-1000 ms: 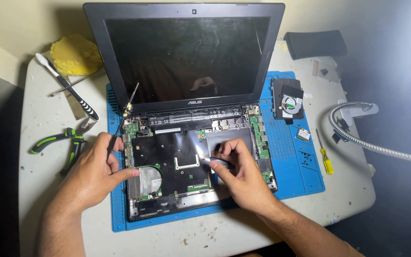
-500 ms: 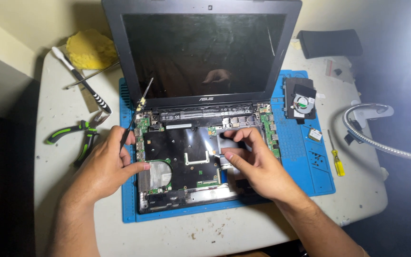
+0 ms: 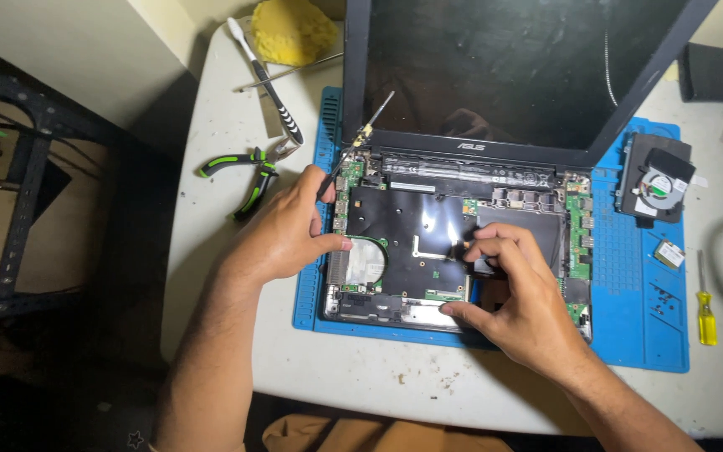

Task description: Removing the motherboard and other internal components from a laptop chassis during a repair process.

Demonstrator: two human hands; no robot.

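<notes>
Opened laptop (image 3: 462, 243) lies on the blue mat (image 3: 638, 285), base toward the person, internals exposed. Left hand (image 3: 282, 230) at the laptop's left edge is clenched round a thin screwdriver (image 3: 360, 144), its shaft slanting up and away toward the hinge. Right hand (image 3: 516, 297) is nearer the board's centre, fingertips pinched over a small dark part (image 3: 485, 266) (grip unclear), thumb on the laptop's front edge.

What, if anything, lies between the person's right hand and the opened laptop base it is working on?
Nothing visible does. The right hand already rests on the laptop base, fingertips pinching at a spot on the black cover. The left hand holds a screwdriver at the base's left edge, clear of it.
</notes>
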